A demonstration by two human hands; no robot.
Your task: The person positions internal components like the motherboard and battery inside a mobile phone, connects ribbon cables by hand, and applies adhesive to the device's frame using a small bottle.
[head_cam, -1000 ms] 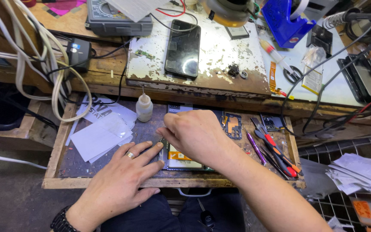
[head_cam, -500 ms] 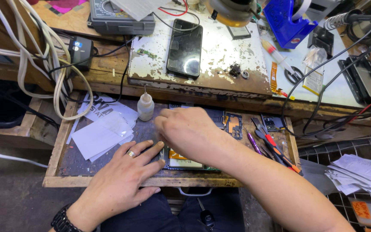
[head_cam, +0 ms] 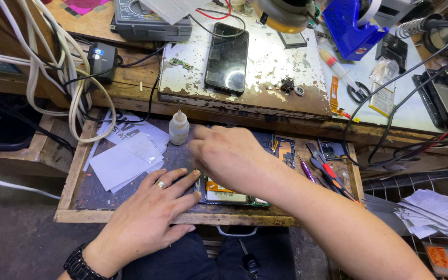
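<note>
My left hand (head_cam: pixel 149 210) lies flat on the dark mat of a pulled-out wooden drawer tray (head_cam: pixel 73 171), fingers spread, its fingertips touching the left edge of an opened phone (head_cam: pixel 229 196) with an orange-labelled battery. A ring is on one finger and a black watch on the wrist. My right hand (head_cam: pixel 229 155) hovers over the phone's upper part, fingers curled toward a small white dropper bottle (head_cam: pixel 178 127). Whether it pinches anything is hidden.
White paper sheets (head_cam: pixel 125 155) lie on the tray's left side. Screwdrivers and tweezers (head_cam: pixel 325 173) lie at its right. On the bench above are a black phone (head_cam: pixel 227 57), a grey multimeter (head_cam: pixel 149 21), a blue tool (head_cam: pixel 351 26), cables (head_cam: pixel 53 67) and small parts.
My right hand has shifted left across the opened phone, toward the dropper bottle. My left hand has stayed in place.
</note>
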